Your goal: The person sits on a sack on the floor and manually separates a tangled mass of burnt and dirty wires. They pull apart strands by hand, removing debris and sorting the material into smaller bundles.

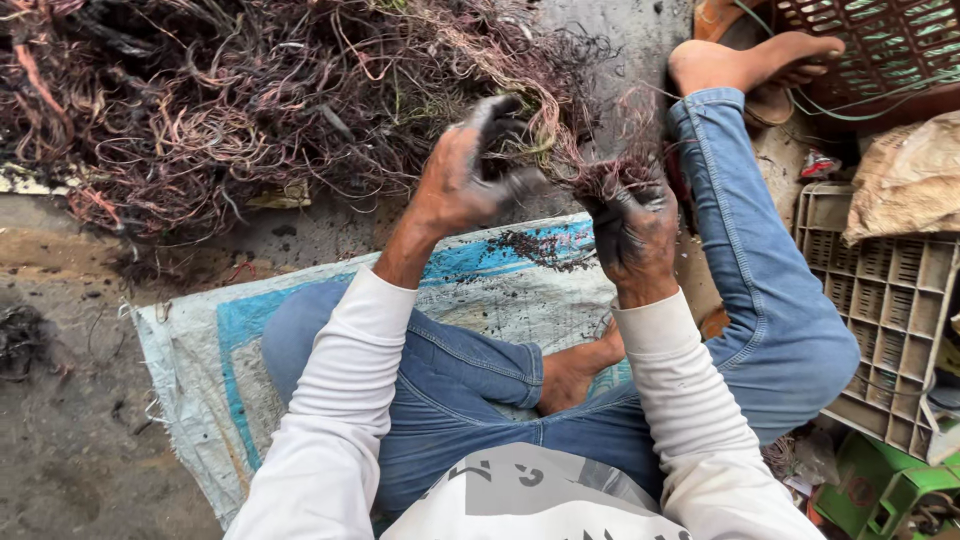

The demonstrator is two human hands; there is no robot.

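Left hand (468, 175) soot-black, frame centre, fingers closed on wire strands (545, 150) trailing from the tangled wire heap (250, 90) across upper left. Right hand (632, 222) just right of it, fist clamped round a frayed wire bundle (612, 172). Below both, woven sack (200, 350) on the floor; grey plastic crate (890, 300) at right edge.

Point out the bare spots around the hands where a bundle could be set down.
Free: the woven sack between the knees, below the left hand and right hand; bare ground left of the sack. Crowded: the wire pile ahead, crates on the right.
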